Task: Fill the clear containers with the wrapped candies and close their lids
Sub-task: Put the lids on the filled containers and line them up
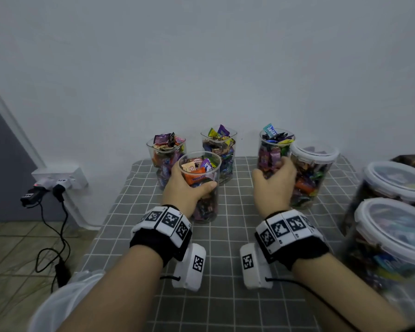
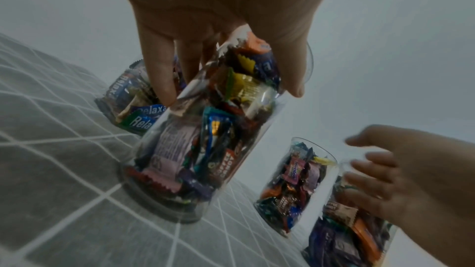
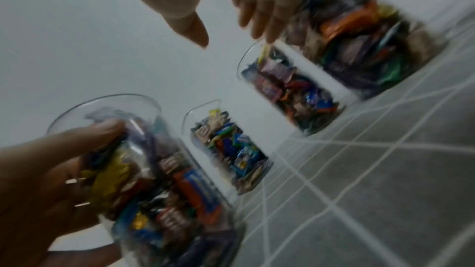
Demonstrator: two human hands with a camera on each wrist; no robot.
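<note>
My left hand point(image 1: 189, 185) grips a round clear container point(image 1: 205, 200) packed with wrapped candies, lidless, standing on the grey checked cloth point(image 1: 225, 259). In the left wrist view the fingers point(image 2: 159, 80) and thumb wrap its upper wall point(image 2: 205, 139). My right hand point(image 1: 276, 180) reaches with spread fingers point(image 3: 257, 19) toward a second open, full container point(image 1: 273, 149) at the back right; whether it touches is unclear. A lidded container point(image 1: 312, 173) stands just right of it. Two more open, full containers point(image 1: 165, 152) point(image 1: 219, 149) stand at the back by the wall.
Two large tubs with white lids point(image 1: 393, 183) point(image 1: 393, 236), full of candies, crowd the table's right side. The white wall rises directly behind the containers. A wall socket with plugs and cables point(image 1: 58, 180) sits beyond the table's left edge, above a tiled floor.
</note>
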